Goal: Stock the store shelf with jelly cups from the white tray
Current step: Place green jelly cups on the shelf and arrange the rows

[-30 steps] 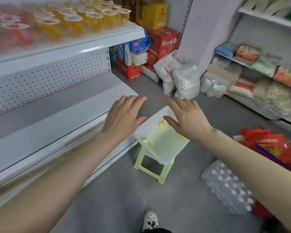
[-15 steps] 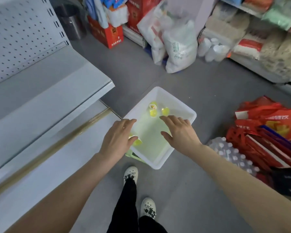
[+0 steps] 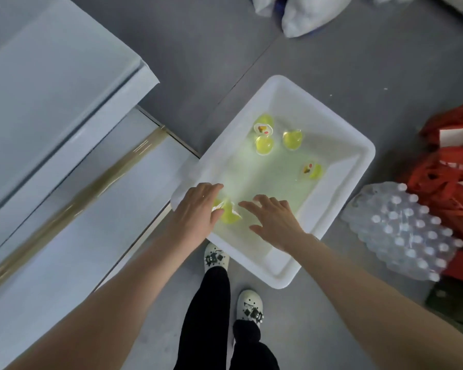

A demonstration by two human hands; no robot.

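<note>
The white tray [image 3: 340, 134] sits low on the floor side, in front of my feet. Several yellow-green jelly cups lie in it: a cluster at the far end [image 3: 264, 144], one near the right wall [image 3: 312, 170], and one at the near left corner [image 3: 229, 214]. My left hand [image 3: 195, 212] reaches over the tray's left rim, fingers curled around that near cup and touching it. My right hand [image 3: 274, 218] hovers inside the tray just right of the same cup, fingers spread, holding nothing.
White store shelves [image 3: 51, 108] run along the left, their edge close to the tray. A shrink-wrapped pack of bottles [image 3: 404, 231] and red bags [image 3: 452, 166] lie on the right. White sacks [image 3: 300, 17] rest at the top. My shoes [image 3: 216, 259] stand by the tray.
The view has tilted down from the shelves to the tray. Both hands have dropped into the tray, and my left hand has closed in on the near-left cup.
</note>
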